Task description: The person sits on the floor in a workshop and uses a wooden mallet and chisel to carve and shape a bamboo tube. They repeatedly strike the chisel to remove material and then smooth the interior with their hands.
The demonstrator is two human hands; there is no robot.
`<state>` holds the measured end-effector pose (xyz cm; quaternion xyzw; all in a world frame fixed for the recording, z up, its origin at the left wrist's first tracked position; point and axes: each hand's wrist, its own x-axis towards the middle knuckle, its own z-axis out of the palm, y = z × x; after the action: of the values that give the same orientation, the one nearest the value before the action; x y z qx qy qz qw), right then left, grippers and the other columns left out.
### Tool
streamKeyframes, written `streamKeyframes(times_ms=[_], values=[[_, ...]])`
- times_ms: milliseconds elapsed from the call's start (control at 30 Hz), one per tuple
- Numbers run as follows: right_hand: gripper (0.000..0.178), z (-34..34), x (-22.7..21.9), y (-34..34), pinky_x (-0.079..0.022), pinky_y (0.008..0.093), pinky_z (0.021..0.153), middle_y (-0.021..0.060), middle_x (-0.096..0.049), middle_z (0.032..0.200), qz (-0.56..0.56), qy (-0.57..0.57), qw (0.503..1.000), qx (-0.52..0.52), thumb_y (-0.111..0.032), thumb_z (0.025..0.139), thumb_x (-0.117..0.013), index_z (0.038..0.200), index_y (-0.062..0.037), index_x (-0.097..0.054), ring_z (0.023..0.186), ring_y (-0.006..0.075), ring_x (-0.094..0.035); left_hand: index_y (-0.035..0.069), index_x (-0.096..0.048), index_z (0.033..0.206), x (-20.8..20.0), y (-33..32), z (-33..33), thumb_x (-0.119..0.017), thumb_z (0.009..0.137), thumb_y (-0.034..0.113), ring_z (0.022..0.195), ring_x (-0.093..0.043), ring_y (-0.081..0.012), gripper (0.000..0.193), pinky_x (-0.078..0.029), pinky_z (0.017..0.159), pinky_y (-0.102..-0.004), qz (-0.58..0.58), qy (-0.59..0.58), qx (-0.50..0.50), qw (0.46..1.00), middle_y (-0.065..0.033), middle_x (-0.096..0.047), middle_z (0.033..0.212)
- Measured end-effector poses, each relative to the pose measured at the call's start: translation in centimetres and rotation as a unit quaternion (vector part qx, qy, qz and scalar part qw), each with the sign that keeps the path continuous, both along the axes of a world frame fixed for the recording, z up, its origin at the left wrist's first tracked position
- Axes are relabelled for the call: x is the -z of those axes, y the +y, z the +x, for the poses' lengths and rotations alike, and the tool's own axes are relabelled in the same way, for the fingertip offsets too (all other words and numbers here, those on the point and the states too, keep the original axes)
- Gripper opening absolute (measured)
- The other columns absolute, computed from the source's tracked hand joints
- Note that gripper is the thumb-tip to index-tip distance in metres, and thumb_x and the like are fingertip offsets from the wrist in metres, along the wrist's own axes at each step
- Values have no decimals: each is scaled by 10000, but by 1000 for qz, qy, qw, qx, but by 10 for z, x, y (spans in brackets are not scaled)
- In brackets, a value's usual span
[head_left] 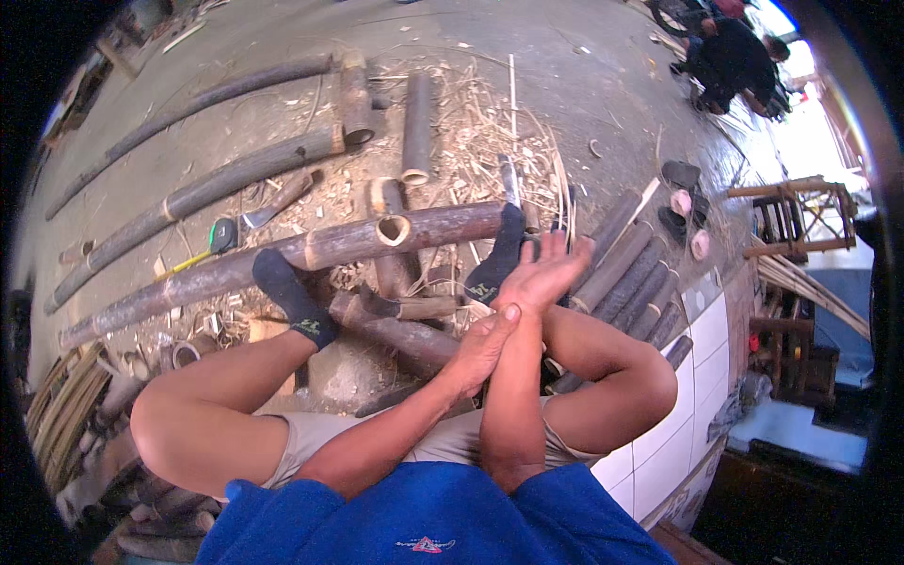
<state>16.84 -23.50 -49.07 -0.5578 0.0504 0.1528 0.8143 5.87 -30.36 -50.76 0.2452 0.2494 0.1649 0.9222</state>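
My left hand (485, 347) is wrapped round my right wrist, its thumb lying across the inner side. My right hand (539, 275) is raised above my right foot, palm showing and fingers spread, with nothing in it. Beyond both hands lies a long dark bamboo pole (282, 256) with a hole (393, 230) cut into its side. My sock-covered feet rest against this pole. A metal blade (509, 179) stands by my right foot; its handle is hidden.
Bamboo poles (207, 193) and short pieces (417, 127) lie among wood shavings (476, 122). A broad-bladed chopper (281, 200) and a tape measure (223, 235) are at left. Cut bamboo lengths (626, 273) are stacked at right, near a bamboo stool (800, 215). Another person (739, 61) crouches far right.
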Motion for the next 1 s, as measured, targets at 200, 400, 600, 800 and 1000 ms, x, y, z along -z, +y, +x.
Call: streamKeyframes(times_ms=[200, 400, 600, 800, 1000], values=[[907, 6, -12, -8, -349, 682, 1093, 305, -323, 1567, 449, 141, 761, -447, -767, 923, -412, 1610, -213, -201, 1430, 482, -348, 19, -663, 1111, 9, 1, 3, -606, 986, 540, 827, -639, -96, 539, -532, 751, -267, 58, 4, -29, 998, -47, -705, 976], [829, 7, -8, 1, -569, 635, 864, 312, -348, 1546, 242, 184, 729, -613, -697, 945, -474, 1599, -244, -239, 1347, 507, -451, 30, -680, 1128, 18, -2, 2, -573, 1007, 525, 894, -658, -136, 521, -527, 847, -304, 12, 1, -27, 1000, -47, -718, 1011], [824, -1, 14, 1, -297, 579, 1157, 241, -315, 1572, -28, 65, 989, -133, -580, 976, -492, 1593, -112, -212, 1421, 396, -355, -12, -652, 1151, 26, -6, 6, -458, 1043, 559, 898, -689, -185, 613, -541, 864, -325, -2, 75, -33, 997, -112, -732, 1000], [942, 6, 0, -11, -352, 630, 1119, 263, -434, 1498, 355, 165, 875, -286, -774, 890, -472, 1605, -204, -245, 1364, 458, -432, 21, -649, 1226, 20, 3, 1, -511, 1039, 511, 990, -645, -136, 543, -504, 913, -310, 94, 60, -20, 994, -50, -707, 1099], [864, 8, -8, -9, -620, 584, 709, 279, -454, 1487, 310, 179, 700, -618, -743, 920, -456, 1610, -287, -204, 1177, 478, -604, 36, -641, 1235, 9, -3, -1, -654, 994, 407, 995, -655, -129, 442, -517, 901, -301, -3, 38, -21, 999, -54, -702, 1132]])
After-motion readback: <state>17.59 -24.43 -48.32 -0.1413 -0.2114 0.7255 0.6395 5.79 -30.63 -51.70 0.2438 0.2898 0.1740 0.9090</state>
